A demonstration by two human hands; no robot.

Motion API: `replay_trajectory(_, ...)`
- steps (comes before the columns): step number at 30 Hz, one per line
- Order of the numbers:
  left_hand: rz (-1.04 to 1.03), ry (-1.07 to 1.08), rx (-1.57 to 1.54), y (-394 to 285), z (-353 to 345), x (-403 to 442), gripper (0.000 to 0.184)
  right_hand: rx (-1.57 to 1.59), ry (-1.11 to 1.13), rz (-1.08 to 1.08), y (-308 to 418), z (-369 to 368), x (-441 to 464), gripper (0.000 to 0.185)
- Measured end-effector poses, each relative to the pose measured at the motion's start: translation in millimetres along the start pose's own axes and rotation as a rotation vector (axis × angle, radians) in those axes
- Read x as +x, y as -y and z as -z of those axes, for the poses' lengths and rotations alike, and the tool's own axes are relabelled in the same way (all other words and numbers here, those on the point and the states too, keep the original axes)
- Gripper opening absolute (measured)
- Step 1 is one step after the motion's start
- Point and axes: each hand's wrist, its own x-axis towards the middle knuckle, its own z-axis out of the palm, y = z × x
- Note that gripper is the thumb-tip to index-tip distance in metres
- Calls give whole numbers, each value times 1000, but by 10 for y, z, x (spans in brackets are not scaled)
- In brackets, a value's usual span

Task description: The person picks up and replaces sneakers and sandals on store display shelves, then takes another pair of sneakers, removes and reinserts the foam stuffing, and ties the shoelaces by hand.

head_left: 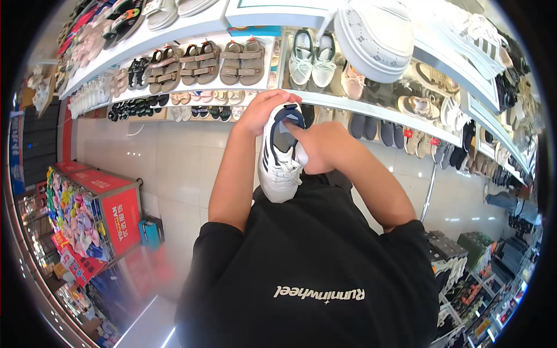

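A white sneaker (pixel 279 168) with dark side stripes and a navy lining is held in front of my chest, its toe pointing back toward me. My left hand (pixel 267 111) wraps round the heel end, fingers bent over the top of the collar. On the other side, my right hand (pixel 322 145) grips the sneaker at its opening. A finger or thumb of it reaches inside over the grey insole; the remaining fingers are partly hidden. My black T-shirt (pixel 313 249) fills the lower middle of the view.
Ahead are white shelves (pixel 371 107) with rows of shoes, among them brown sandals (pixel 200 62) and pale green sneakers (pixel 312 58). A large white shoe (pixel 377 43) looms close at the top. A red display bin (pixel 119 209) stands left on the tiled floor (pixel 174 151); shoe boxes (pixel 447 246) are at right.
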Motion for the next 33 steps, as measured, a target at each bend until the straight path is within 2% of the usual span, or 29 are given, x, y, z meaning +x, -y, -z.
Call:
replay_trajectory(5, -99, -16, -38, -26, 66, -74, 25, 227, -132, 118, -163, -101, -257, 89)
replay_trajectory(8, -122, -84, -53, -3, 134, -151, 25, 650, -331, 403, -393, -228, -364, 88)
replay_trajectory(11, -126, -105, -86, 42, 133, -179, 25, 1343, -371, 712, -580, -590, -201, 92)
replay_trajectory(12, -124, -104, -79, 19, 98, -193, 26, 1630, -300, 780, -561, -626, -200, 85)
replay_trajectory(15, -122, -89, -62, -6, 46, -202, 25, 1633, -713, 861, -374, -692, -65, 67)
replay_trajectory(16, -121, -88, -47, -26, 28, -214, 26, 1682, -777, 865, -299, -636, -66, 59)
replay_trajectory(19, -131, -113, -27, -56, -5, -229, 24, 1424, -1040, 784, -138, -691, 109, 65)
replay_trajectory(20, -133, -124, -24, -51, -12, -232, 23, 1460, -1112, 621, -4, -704, 108, 67)
replay_trajectory(23, -136, -87, -35, -20, 60, -232, 27, 695, -1205, 434, 1, -583, 79, 59)
replay_trajectory(24, -140, -100, -6, -30, 47, -237, 27, 628, -1282, 426, 38, -558, 95, 55)
replay_trajectory(27, -137, -129, 39, -78, 9, -260, 28, 682, -1130, 314, 82, -508, 86, 54)
replay_trajectory(33, -132, -105, 3, -59, 60, -251, 27, 393, -1119, 236, 154, -582, 123, 44)
